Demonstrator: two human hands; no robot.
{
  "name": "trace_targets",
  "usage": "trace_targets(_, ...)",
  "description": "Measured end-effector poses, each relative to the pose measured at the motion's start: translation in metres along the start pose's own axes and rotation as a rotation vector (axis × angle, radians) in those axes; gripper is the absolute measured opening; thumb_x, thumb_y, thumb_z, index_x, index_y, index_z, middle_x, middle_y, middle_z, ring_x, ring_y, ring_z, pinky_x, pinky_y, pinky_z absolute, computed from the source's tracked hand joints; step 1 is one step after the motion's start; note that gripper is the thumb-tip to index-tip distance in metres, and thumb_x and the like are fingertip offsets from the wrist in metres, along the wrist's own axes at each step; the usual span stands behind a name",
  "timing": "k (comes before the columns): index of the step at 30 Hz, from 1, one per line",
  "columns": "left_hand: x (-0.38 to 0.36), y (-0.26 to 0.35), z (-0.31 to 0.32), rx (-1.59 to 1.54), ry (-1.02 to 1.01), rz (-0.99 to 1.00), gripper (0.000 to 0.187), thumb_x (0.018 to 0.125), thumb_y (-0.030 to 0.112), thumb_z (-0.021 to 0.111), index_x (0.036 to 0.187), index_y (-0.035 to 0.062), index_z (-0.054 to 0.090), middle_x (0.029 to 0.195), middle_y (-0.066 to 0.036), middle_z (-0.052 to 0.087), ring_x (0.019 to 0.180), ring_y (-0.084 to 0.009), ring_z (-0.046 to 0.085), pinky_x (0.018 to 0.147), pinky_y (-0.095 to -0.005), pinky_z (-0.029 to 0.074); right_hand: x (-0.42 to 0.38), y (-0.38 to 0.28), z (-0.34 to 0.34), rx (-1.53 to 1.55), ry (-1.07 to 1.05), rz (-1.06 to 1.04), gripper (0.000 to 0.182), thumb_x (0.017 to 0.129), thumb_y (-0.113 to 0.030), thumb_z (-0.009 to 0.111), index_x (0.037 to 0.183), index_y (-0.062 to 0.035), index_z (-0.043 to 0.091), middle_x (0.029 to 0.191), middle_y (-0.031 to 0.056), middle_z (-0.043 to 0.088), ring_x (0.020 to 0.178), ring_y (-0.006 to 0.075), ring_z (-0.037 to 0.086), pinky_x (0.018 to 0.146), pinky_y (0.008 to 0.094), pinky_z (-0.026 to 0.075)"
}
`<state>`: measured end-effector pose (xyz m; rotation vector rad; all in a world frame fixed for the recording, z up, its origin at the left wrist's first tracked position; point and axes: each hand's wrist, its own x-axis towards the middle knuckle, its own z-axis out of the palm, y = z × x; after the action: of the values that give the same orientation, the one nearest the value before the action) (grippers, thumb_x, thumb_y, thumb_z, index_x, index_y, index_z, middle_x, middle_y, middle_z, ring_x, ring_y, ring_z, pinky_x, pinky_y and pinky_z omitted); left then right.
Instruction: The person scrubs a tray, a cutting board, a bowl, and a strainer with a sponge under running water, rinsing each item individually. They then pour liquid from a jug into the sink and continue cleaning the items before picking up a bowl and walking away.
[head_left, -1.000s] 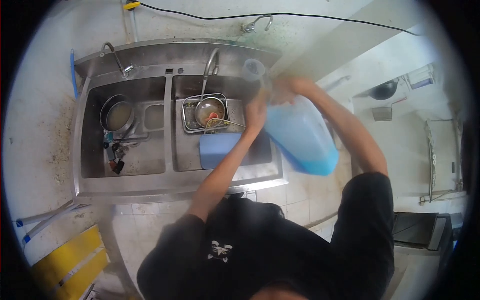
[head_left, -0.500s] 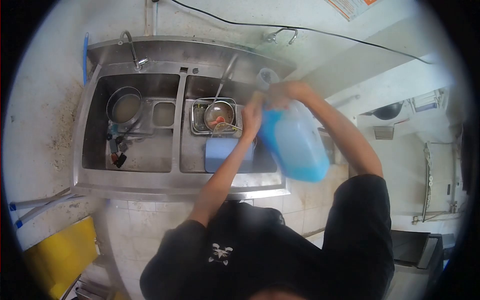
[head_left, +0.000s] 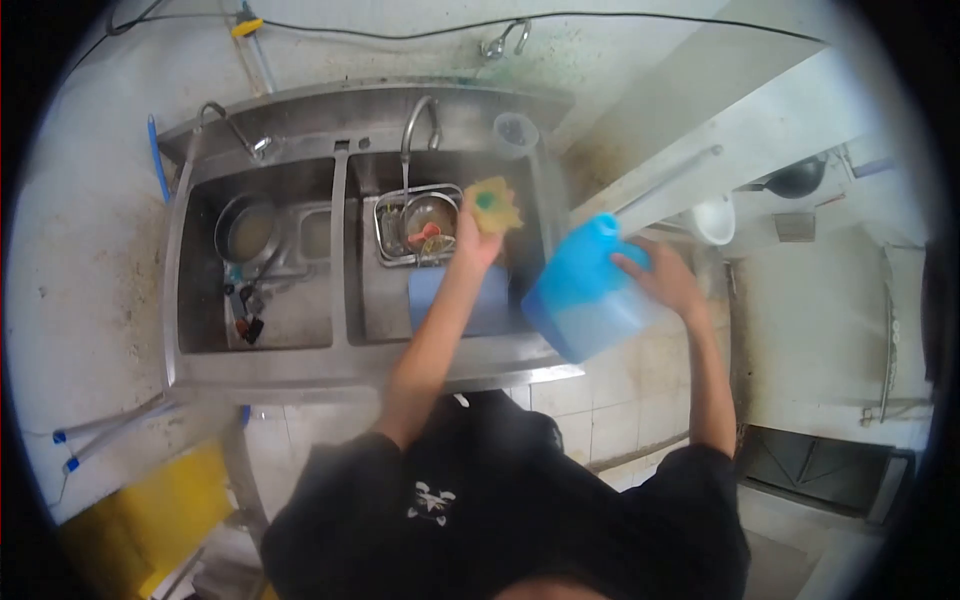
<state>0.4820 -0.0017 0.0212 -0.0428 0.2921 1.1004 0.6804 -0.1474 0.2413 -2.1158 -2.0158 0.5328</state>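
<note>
My left hand is closed on a yellow sponge with a green-blue patch on its upper face, held above the right basin. To the right of the sink, my right hand grips a translucent jug of bright blue liquid by its handle. The jug is tilted, and motion blurs it slightly. Below the sponge, a metal tray in the right basin holds a round bowl with a red-orange item in it. A blue box-shaped container lies nearer, partly behind my left forearm.
A faucet reaches over the right basin. A clear plastic cup stands on the sink's back ledge. The left basin holds a pot and several small dark pieces. A wok and a white bowl are at the right.
The jug has moved right and down, away from the cup, and my right hand now holds its handle. My left hand has moved left, and the sponge now shows its green-blue patch.
</note>
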Motion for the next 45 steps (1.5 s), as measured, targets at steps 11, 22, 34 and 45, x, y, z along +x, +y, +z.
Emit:
trace_targets(11,0.128,0.097,-0.177,0.145,0.394,0.327,0.049,0.095,0.048,0.035,0.113,0.007,0.056,0.098,-0.012,0.061,0.087,-0.0266,0.062,0.071,-0.0406,0.051,-0.131,0.223,0.043,0.387,0.367,0.607,0.039,0.092,-0.034,0.057,0.102,0.0035,0.062,0.054,0.0029,0.049,0.04,0.0071,0.042,0.037,0.0251,0.032)
trace_targets(22,0.013,0.057,-0.204,0.87,0.589,0.303,0.039,0.099,0.033,0.038,0.125,0.0054,0.049,0.119,-0.011,0.058,0.108,-0.0235,0.057,0.092,-0.0391,0.046,-0.119,0.615,0.459,0.135,-0.088,1.024,0.054,0.078,-0.04,0.065,0.099,0.0093,0.059,0.092,0.0241,0.065,0.083,0.0343,0.067,0.077,0.0438,0.051)
trace_targets(34,-0.06,0.025,-0.227,1.194,0.77,-0.111,0.029,0.096,0.025,0.05,0.117,0.0048,0.051,0.106,-0.009,0.058,0.095,-0.0198,0.061,0.078,-0.036,0.055,-0.075,0.737,0.694,0.398,0.123,0.952,0.045,0.077,-0.037,0.063,0.091,0.0057,0.062,0.083,0.0228,0.065,0.081,0.0357,0.064,0.07,0.0464,0.048)
trace_targets(45,-0.045,-0.009,-0.202,1.334,0.554,-0.336,0.023,0.096,0.023,0.051,0.111,0.0058,0.055,0.105,-0.005,0.06,0.098,-0.0148,0.059,0.085,-0.0297,0.05,-0.02,0.458,0.425,0.954,0.897,0.639,0.035,0.094,-0.024,0.055,0.112,0.0066,0.054,0.103,0.0165,0.061,0.094,0.0254,0.06,0.084,0.0347,0.049)
